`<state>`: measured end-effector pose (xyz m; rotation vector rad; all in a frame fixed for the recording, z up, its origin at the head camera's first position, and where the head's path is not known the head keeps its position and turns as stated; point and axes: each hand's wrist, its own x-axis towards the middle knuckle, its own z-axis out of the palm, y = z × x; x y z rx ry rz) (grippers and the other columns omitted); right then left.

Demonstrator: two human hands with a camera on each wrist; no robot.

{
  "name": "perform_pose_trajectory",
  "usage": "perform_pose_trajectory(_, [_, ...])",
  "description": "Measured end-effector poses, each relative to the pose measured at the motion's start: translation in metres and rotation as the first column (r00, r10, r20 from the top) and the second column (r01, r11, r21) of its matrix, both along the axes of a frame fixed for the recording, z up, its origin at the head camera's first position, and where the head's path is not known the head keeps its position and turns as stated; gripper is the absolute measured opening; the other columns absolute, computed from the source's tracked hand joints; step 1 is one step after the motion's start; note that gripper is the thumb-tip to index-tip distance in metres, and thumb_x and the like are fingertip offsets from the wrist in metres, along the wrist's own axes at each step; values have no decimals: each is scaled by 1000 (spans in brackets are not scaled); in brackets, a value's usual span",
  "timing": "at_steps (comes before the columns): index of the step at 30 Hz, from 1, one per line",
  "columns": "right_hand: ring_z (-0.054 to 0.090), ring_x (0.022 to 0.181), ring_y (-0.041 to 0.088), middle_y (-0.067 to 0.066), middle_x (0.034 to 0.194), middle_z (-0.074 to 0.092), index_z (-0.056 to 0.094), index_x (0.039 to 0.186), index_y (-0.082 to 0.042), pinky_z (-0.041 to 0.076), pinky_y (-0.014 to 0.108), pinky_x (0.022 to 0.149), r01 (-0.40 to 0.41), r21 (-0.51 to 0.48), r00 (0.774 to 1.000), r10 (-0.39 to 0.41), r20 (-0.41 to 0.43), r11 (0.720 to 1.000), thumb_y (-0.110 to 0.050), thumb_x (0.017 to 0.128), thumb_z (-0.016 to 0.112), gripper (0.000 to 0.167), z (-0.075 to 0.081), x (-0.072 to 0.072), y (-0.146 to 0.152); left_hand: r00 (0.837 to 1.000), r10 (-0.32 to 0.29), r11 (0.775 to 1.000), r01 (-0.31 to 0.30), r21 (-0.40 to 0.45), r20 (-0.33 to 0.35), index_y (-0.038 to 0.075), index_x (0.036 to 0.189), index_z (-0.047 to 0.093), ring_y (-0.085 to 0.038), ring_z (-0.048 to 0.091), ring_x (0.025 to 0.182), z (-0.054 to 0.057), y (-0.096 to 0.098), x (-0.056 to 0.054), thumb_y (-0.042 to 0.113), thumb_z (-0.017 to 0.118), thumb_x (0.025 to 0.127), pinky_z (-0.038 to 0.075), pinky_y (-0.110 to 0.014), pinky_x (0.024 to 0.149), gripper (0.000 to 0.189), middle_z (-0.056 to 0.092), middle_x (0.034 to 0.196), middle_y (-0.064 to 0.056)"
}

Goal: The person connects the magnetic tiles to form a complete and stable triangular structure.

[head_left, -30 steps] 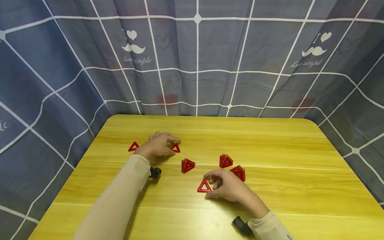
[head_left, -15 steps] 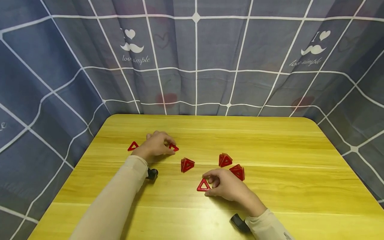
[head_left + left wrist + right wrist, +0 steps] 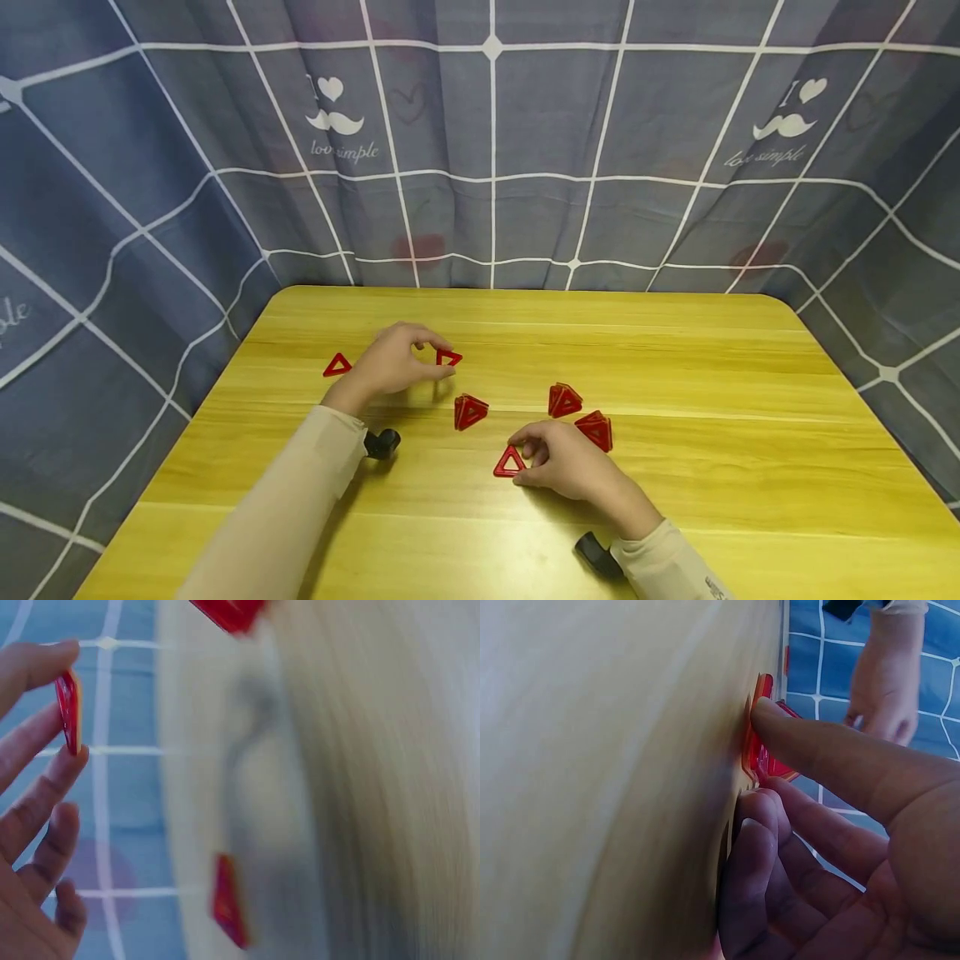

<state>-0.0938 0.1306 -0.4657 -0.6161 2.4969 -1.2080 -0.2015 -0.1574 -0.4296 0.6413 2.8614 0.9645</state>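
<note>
My left hand (image 3: 397, 360) pinches a red triangular tile (image 3: 449, 357) between thumb and finger over the back left of the table. The left wrist view shows this tile (image 3: 69, 712) nearly edge-on, clear of the tabletop, the other fingers loosely bent. Nearer the front, my right hand (image 3: 566, 462) holds another red triangular tile (image 3: 502, 471), an open-centred one lying at the table surface. Its thumb and fingertips grip that tile (image 3: 760, 742) at its edges in the right wrist view. A loose red triangular tile (image 3: 337, 365) lies left of my left hand.
Between the hands sits a pyramid-like cluster of red triangular tiles (image 3: 470, 412). Two similar clusters, a farther one (image 3: 565, 401) and a nearer one (image 3: 595, 431), stand beyond my right hand. Behind the wooden table (image 3: 712, 350) hangs a blue checked curtain (image 3: 547, 125).
My left hand has picked up its tile, which turned in the fingers, and has shifted slightly right. My right hand has stayed almost still on its tile.
</note>
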Motion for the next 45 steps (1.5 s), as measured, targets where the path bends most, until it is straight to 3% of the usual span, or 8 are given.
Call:
perform_pose_trajectory(3, [58,73,12,2,87,61,72,111,-2,50,26,67,2,6,1000,-2,-5,1000,-10,79,87,36,0,0,0,998,-56,994,58,94,-20,27,107,77,-28,58,96,8,7,18,39,86,80,48,-39,78,30,68,105,14])
perform_pose_trajectory(8, [58,72,10,0,86,61,73,111,-2,50,26,67,-7,14,1000,7,-9,1000,-11,80,87,35,-1,-2,2,983,-174,966,183,183,-60,25,107,78,-23,60,88,11,23,49,32,87,80,49,-37,73,29,68,103,16])
perform_pose_trajectory(12, [58,73,11,-2,86,62,73,111,-2,50,26,67,-14,25,1000,14,1,1000,-10,79,87,35,-1,-3,4,968,-245,942,250,224,-51,21,107,79,-19,62,86,4,36,69,29,88,80,52,-36,72,29,69,103,13])
perform_pose_trajectory(16, [59,74,11,-2,84,64,74,111,-2,51,26,67,-20,27,999,19,25,999,-9,80,86,34,-2,-5,4,963,-268,935,257,246,14,19,104,79,-16,62,81,-10,45,82,25,87,81,53,-31,70,26,69,100,7])
perform_pose_trajectory(22, [60,73,12,-2,82,64,74,111,-1,50,25,64,-23,13,999,23,40,1000,-8,80,86,34,-3,-6,3,954,-278,942,247,228,115,12,101,78,-10,63,74,-29,54,85,17,88,80,54,-27,68,24,70,88,1])
perform_pose_trajectory(29, [59,72,12,-3,81,64,75,108,-3,50,26,64,-38,11,999,37,29,999,-10,78,87,33,-3,-6,5,947,-268,947,225,229,177,11,99,79,-4,63,74,-40,60,86,19,89,79,54,-25,70,24,71,85,6])
perform_pose_trajectory(39, [59,73,11,-3,81,64,75,106,-5,50,25,64,-44,-6,998,44,33,999,-11,77,89,33,-5,-7,7,923,-304,931,236,277,235,7,109,79,-4,67,75,-42,62,88,13,85,83,55,-24,69,27,74,88,7])
perform_pose_trajectory(45, [58,71,12,-2,81,64,74,107,-5,49,25,63,-36,-22,999,37,34,999,-12,75,90,36,-6,-7,8,918,-311,929,238,284,248,9,102,81,-3,67,73,-43,63,89,9,84,83,55,-24,66,20,73,83,10])
